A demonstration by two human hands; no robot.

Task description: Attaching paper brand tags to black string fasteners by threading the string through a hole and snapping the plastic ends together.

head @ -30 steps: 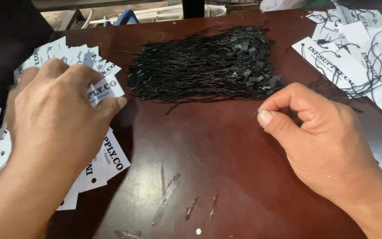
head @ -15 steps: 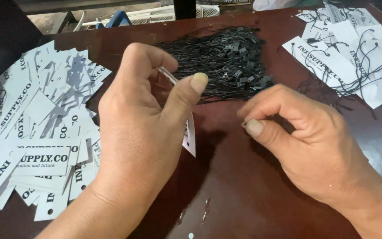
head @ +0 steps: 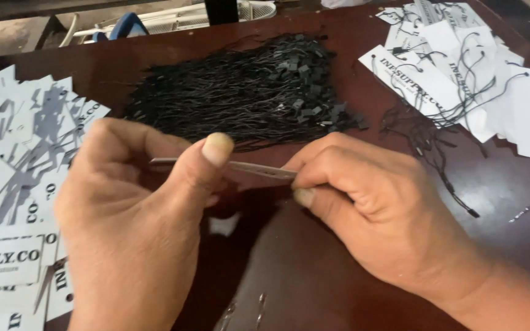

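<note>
My left hand (head: 136, 214) pinches a white paper tag (head: 249, 168) between thumb and fingers, holding it flat and edge-on above the dark wooden table (head: 314, 270). My right hand (head: 369, 208) meets the tag's right end, its fingertips closed on that end; a thin black string may be in them but I cannot make it out. Just beyond both hands lies a thick pile of black strings (head: 246, 92) with small square clasps.
A heap of loose white printed tags (head: 13, 202) covers the table's left side. Tags with black strings threaded on them (head: 461, 73) lie at the far right. A white wire basket (head: 173, 18) stands beyond the table's back edge.
My left hand took a tag from the left heap and brought it to the middle. It has turned the tag flat, and my right hand has come up to its right end.
</note>
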